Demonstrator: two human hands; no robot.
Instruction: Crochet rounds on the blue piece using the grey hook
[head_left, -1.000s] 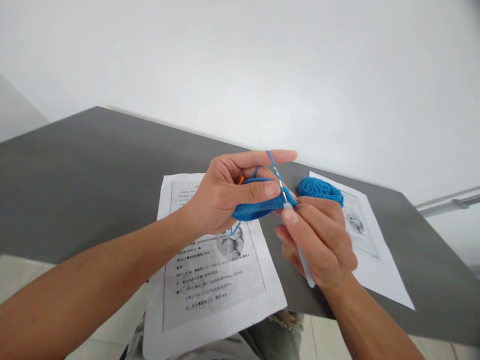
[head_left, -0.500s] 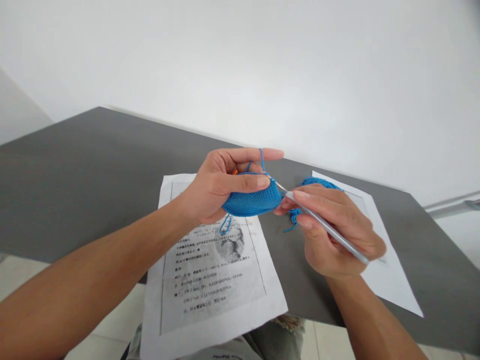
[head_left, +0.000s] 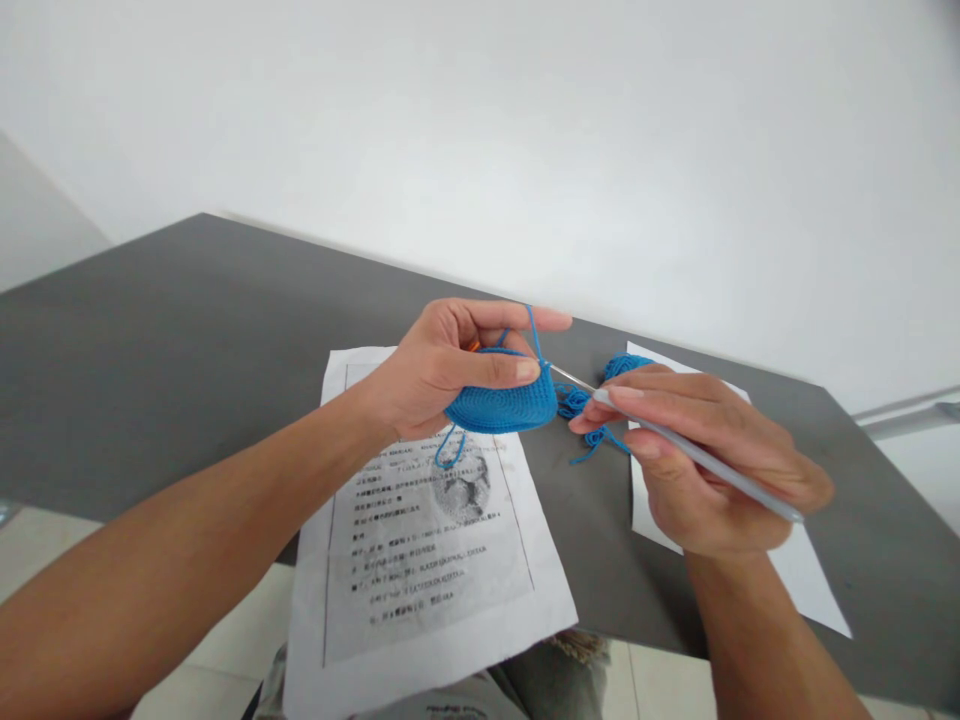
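Observation:
Between the thumb and fingers of my left hand (head_left: 465, 360) is a blue crocheted piece (head_left: 501, 405), rounded, with spiral rows of stitches. A strand of blue yarn (head_left: 534, 332) loops over my outstretched left index finger and runs down to the edge of the work. My right hand (head_left: 720, 460) holds a crochet hook (head_left: 697, 456) by its grey handle, pen-fashion. The metal shaft reaches left to the piece's edge beside my left thumb; its tip is too small to make out. A loose yarn tail (head_left: 450, 450) hangs below the piece. Something orange shows behind my left fingers.
A printed sheet (head_left: 420, 600) with text and a picture lies under my hands, overhanging the front edge of the grey table (head_left: 187, 380). More blue yarn (head_left: 626, 365) and a second white sheet (head_left: 810, 590) lie at right. A white wall (head_left: 480, 150) stands behind.
My right hand has drawn the hook to the right, away from the blue piece, so more of its shaft shows. My left hand has hardly moved.

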